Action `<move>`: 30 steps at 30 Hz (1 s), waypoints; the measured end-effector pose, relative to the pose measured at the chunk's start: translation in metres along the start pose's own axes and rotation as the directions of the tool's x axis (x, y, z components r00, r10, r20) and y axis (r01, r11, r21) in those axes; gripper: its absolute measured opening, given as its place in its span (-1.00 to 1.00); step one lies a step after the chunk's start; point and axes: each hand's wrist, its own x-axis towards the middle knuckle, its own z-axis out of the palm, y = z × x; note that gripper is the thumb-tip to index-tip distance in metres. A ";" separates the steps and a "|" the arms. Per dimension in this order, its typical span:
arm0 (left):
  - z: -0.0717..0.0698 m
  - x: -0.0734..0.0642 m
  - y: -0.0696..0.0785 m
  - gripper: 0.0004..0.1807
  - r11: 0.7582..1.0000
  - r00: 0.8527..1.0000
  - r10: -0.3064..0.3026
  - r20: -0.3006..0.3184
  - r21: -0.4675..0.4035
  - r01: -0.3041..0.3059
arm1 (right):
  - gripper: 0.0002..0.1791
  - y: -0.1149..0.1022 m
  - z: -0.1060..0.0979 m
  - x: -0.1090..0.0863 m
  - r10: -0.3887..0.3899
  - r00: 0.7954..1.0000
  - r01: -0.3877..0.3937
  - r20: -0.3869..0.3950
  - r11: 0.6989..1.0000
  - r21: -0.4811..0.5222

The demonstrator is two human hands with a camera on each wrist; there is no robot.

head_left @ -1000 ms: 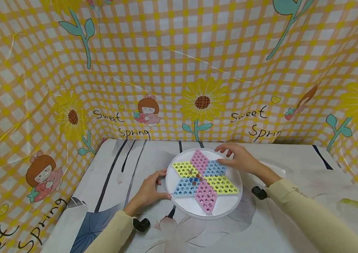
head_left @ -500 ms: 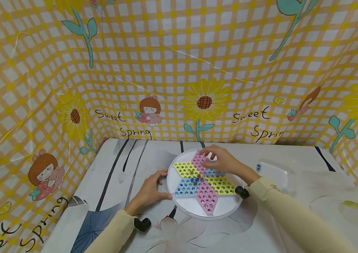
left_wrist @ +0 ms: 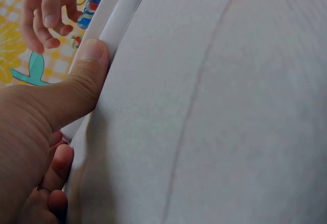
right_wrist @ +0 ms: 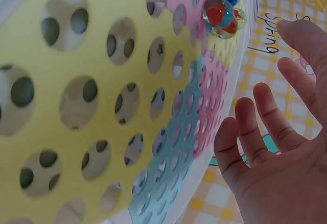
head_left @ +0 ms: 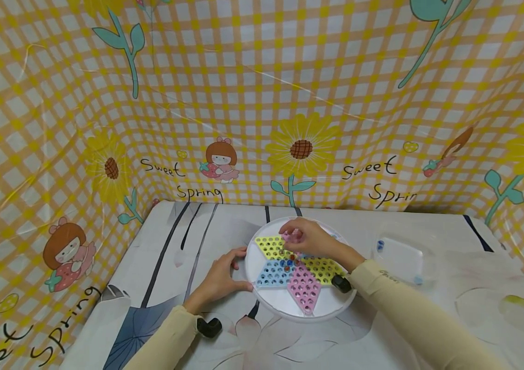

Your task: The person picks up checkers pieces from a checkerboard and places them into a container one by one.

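Note:
A round white Chinese checkers board [head_left: 266,301] with a perforated star in pink, yellow and blue lies on the table. Several glass marbles [right_wrist: 218,12] cluster around the star's centre. At the board's left rim, my left hand [head_left: 217,277] holds the edge; its thumb [left_wrist: 87,73] lies against the white side, the other fingers curled lower down. My right hand [head_left: 310,239] hovers over the far part of the star, partly covering the pink and blue points. In the right wrist view its fingers [right_wrist: 255,132] are loosely bent and apart, with nothing seen between them.
A clear plastic tray [head_left: 405,255] stands to the right of the board, with a blue marble [head_left: 380,245] at its far left corner and something light blue near its front. A yellow checked cloth [head_left: 252,92] forms the back and left walls. Both wrists carry black cameras [head_left: 209,327].
My right hand has moved left across the board, from its far right rim to over the pink point. The clear tray has come into sight. My left hand stays at the rim.

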 end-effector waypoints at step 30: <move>-0.001 -0.001 0.002 -0.06 1.000 1.000 -0.022 0.021 -0.012 0.022 | -0.86 -0.010 0.013 0.010 0.152 0.974 -0.132 0.165 0.983 -0.127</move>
